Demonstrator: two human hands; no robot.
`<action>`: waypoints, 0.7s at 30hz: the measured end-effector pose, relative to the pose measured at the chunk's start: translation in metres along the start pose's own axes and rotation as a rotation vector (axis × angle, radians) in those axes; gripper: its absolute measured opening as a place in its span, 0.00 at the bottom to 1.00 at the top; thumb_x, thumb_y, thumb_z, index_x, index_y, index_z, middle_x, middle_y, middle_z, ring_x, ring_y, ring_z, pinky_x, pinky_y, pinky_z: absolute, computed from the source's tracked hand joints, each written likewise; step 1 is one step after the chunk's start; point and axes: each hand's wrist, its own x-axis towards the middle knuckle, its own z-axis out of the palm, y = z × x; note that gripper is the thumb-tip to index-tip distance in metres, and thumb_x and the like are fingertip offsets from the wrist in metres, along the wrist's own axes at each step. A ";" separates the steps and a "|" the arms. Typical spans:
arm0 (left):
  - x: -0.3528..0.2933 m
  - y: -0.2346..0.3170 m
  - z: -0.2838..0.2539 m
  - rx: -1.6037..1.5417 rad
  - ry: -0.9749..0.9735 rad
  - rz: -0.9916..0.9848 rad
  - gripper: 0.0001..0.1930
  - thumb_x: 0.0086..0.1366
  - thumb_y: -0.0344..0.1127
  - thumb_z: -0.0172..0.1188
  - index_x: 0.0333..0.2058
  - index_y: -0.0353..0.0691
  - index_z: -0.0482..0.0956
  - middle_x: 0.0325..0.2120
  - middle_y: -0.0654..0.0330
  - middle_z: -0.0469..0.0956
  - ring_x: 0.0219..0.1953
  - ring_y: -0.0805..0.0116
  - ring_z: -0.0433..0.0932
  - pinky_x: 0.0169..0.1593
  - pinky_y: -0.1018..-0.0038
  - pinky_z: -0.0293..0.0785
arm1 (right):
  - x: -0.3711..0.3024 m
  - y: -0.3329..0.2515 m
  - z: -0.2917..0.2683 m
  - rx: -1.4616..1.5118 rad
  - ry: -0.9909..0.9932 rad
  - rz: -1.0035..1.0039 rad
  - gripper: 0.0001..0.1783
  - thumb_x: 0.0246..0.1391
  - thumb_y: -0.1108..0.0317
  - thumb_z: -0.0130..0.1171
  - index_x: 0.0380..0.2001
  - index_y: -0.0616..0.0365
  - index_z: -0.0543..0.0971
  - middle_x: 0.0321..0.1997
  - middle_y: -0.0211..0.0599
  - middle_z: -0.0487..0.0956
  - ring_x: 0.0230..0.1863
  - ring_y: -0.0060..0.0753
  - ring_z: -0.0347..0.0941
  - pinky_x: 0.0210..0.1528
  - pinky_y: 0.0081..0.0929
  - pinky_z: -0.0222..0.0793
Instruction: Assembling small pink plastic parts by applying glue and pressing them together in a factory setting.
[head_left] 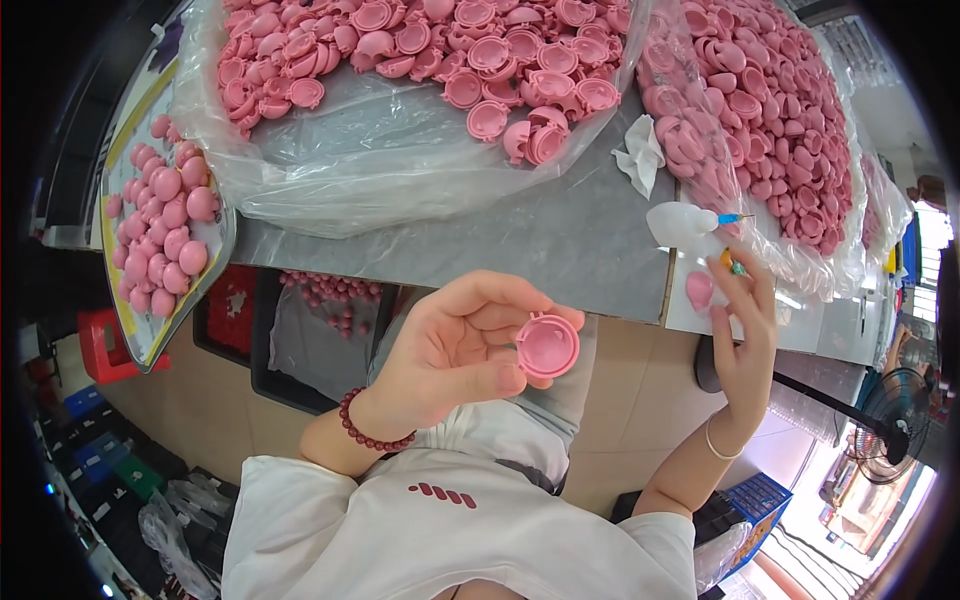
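Observation:
My left hand (460,340) pinches a pink plastic half-shell (549,346) between thumb and fingers, its hollow side turned up and a small hinge lug on the rim. Over the table's right edge, my right hand (745,320) is stretched out with thumb and fingers apart. Close to its fingertips are a small yellow-and-green piece (736,266), partly hidden by the fingers, and a flat pink piece (699,290) on the table. Just beyond lies a white squeeze bottle (680,225) with a blue needle tip.
Clear plastic bags hold heaps of pink half-shells (490,55) at the back and more shells (770,120) on the right. A tray (228,225) of pink balls stands left. A crumpled white tissue (640,157) lies near the bottle. Below the table are a black bin (265,370) and a fan (890,425).

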 end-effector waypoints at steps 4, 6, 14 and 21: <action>0.000 -0.001 0.001 0.005 -0.014 0.003 0.23 0.48 0.28 0.62 0.42 0.36 0.62 0.42 0.44 0.68 0.37 0.67 0.74 0.38 0.73 0.73 | -0.001 0.015 0.000 -0.192 -0.087 -0.206 0.16 0.40 0.84 0.46 0.35 0.62 0.74 0.40 0.38 0.71 0.35 0.32 0.67 0.31 0.19 0.62; -0.001 -0.002 0.002 0.054 0.004 0.023 0.23 0.48 0.27 0.62 0.42 0.35 0.63 0.42 0.44 0.68 0.38 0.66 0.73 0.40 0.72 0.73 | 0.002 0.015 0.002 -0.192 -0.056 -0.222 0.15 0.38 0.83 0.50 0.33 0.61 0.75 0.37 0.37 0.72 0.33 0.33 0.67 0.29 0.21 0.62; -0.001 -0.011 0.004 0.370 0.004 0.159 0.23 0.46 0.22 0.62 0.42 0.32 0.65 0.42 0.45 0.69 0.43 0.66 0.72 0.43 0.74 0.71 | -0.013 -0.022 0.023 0.209 0.017 -0.133 0.15 0.32 0.74 0.61 0.30 0.64 0.74 0.26 0.34 0.71 0.27 0.26 0.66 0.25 0.17 0.58; -0.001 -0.010 0.007 0.619 -0.041 0.204 0.20 0.43 0.21 0.64 0.38 0.30 0.71 0.39 0.48 0.72 0.39 0.66 0.74 0.40 0.76 0.73 | -0.012 -0.053 0.049 0.479 -0.006 -0.281 0.23 0.19 0.70 0.69 0.28 0.60 0.77 0.25 0.32 0.74 0.26 0.28 0.68 0.25 0.20 0.63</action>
